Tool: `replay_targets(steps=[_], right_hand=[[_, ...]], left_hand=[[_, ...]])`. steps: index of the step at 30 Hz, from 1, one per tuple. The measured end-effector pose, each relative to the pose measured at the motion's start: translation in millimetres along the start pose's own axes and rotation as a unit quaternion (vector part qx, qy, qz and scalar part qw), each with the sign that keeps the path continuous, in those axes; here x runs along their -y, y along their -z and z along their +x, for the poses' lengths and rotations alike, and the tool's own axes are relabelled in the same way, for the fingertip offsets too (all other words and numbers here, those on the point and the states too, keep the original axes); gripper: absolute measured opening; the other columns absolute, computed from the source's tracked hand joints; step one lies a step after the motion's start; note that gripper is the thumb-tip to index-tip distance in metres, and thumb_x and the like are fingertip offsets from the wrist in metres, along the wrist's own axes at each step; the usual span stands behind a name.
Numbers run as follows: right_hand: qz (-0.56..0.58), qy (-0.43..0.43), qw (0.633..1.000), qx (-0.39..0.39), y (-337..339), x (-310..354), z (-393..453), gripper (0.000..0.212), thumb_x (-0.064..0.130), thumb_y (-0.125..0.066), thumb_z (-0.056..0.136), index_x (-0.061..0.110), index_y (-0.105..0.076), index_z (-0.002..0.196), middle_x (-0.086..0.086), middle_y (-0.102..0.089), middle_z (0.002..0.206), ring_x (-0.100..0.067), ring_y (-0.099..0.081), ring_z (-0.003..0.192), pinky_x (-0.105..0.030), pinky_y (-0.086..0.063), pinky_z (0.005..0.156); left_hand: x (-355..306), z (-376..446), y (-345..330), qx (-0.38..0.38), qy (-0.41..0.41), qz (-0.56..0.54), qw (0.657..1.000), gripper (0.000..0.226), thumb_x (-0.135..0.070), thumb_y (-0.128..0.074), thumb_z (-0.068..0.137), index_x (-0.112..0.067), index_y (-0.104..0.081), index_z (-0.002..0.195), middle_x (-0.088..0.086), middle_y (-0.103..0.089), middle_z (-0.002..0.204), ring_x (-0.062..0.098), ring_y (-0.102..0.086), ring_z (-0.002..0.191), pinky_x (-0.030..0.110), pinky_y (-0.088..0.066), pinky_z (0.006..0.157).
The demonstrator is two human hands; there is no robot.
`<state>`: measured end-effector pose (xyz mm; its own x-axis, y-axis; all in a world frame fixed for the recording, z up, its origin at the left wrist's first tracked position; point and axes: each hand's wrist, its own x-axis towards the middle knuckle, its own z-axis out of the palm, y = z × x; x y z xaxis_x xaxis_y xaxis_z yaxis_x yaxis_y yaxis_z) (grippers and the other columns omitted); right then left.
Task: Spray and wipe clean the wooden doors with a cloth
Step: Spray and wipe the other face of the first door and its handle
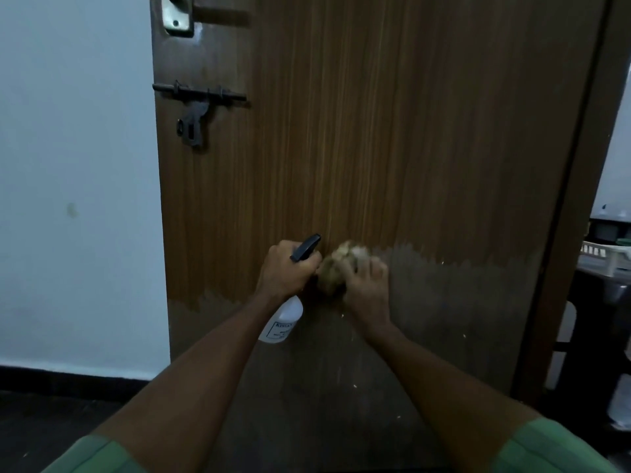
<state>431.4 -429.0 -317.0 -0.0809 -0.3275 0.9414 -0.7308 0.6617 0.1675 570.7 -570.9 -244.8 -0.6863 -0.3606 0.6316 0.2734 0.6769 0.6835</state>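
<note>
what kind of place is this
Probably a home interior: a wooden door with a sliding bolt latch, a painted wall with dark skirting, and a household basket beyond the doorway.

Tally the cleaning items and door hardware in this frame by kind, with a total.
Spray bottle: 1, gripped by the left hand
Cloth: 1, bunched under the right hand against the wooden door
Sliding bolt latch: 1
Metal handle plate: 1
Total: 4

spray bottle (281, 324) | label: "KING…" partly readable | smaller lines blurred
</note>
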Motion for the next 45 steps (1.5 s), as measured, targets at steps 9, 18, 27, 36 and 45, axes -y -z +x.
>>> replay_targets(steps=[9,18,27,36,45], right_hand=[[-0.027,0.040,0.996,-0.073,-16,-31,-3,0.037,0.018,-0.057,0.097,0.014,-0.052,0.134,-0.018,-0.045,0.133,-0.038,-0.049,0.111,-0.057,-0.048,0.096],[0.002,-0.037,0.997,-0.062,7,-79,9,0.036,0.003,-0.050,0.094,0.012,-0.065,0.125,-0.019,-0.056,0.127,-0.035,-0.055,0.102,-0.047,-0.054,0.086],[-0.004,0.112,0.994,0.010,10,-104,-71,0.045,0.009,-0.065,0.086,0.013,-0.054,0.130,-0.015,-0.046,0.136,-0.036,-0.054,0.108,-0.050,-0.055,0.089],[-0.042,-0.026,0.999,-0.022,22,-121,-39,0.038,0.005,-0.044,0.096,0.008,-0.060,0.131,-0.020,-0.054,0.132,-0.037,-0.055,0.109,-0.046,-0.057,0.087],[-0.011,-0.236,0.970,-0.055,38,-146,9,0.046,0.001,-0.052,0.087,0.012,-0.051,0.131,-0.017,-0.046,0.134,-0.029,-0.046,0.108,-0.034,-0.053,0.080]], left_hand=[[-7,12,-43,-0.038,-0.005,-0.024,0.999,0.036,-0.035,-0.062,0.085,-0.004,-0.073,0.072,0.011,-0.071,0.064,0.031,-0.070,0.059,0.047,-0.052,0.053],[-23,22,-82,-0.014,0.004,-0.039,0.999,0.041,-0.039,-0.061,0.083,-0.001,-0.073,0.074,0.014,-0.071,0.065,0.024,-0.062,0.050,0.036,-0.046,0.050],[-41,22,-122,-0.003,0.027,-0.024,0.999,0.031,-0.023,-0.067,0.093,0.000,-0.072,0.073,0.008,-0.071,0.063,0.016,-0.058,0.049,0.033,-0.045,0.051],[-43,23,-136,-0.004,0.017,-0.030,0.999,0.030,-0.026,-0.066,0.091,-0.004,-0.073,0.071,0.008,-0.073,0.064,0.017,-0.063,0.049,0.035,-0.048,0.051],[-55,20,-157,0.040,0.013,-0.043,0.998,0.028,-0.030,-0.067,0.093,-0.008,-0.074,0.077,0.009,-0.075,0.070,0.024,-0.069,0.055,0.036,-0.052,0.052]])
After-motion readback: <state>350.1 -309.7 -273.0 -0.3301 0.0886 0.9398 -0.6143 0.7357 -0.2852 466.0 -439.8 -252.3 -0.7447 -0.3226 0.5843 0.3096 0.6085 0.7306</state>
